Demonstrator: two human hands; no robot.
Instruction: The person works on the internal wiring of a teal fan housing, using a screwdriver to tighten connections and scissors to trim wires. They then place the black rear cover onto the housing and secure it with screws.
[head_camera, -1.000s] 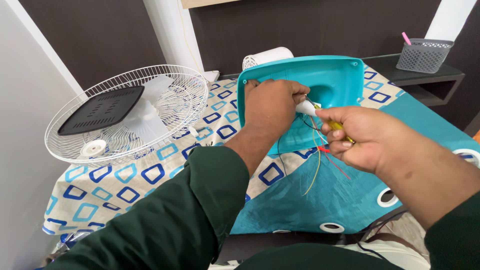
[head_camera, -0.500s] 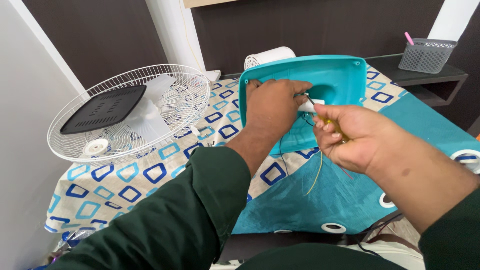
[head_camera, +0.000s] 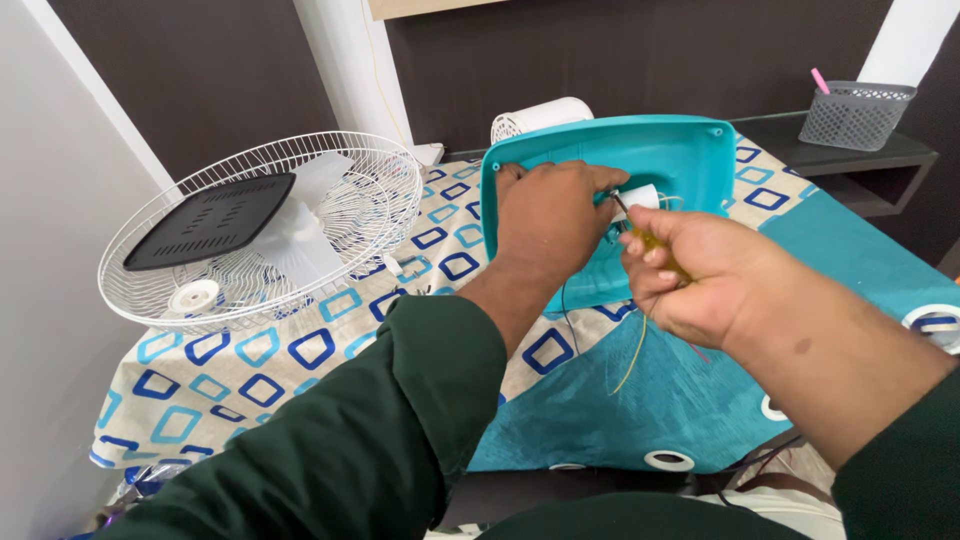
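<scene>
while the teal fan base (head_camera: 640, 160) is held tilted on the patterned surface (head_camera: 300, 350) by the closed left hand (head_camera: 548, 215), the yellow-handled screwdriver (head_camera: 655, 243) gripped in the right hand (head_camera: 700, 275) is best kept straight, clear of the loose wires (head_camera: 636, 350).

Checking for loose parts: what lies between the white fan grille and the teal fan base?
Head view: only bare patterned cloth between the white fan grille and teal fan base.

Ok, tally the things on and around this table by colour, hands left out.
Teal: 1, the fan base cover
White: 2, the wire fan guard and the motor housing
Black: 1, the flat panel
Grey: 1, the mesh basket
Total: 5
</scene>
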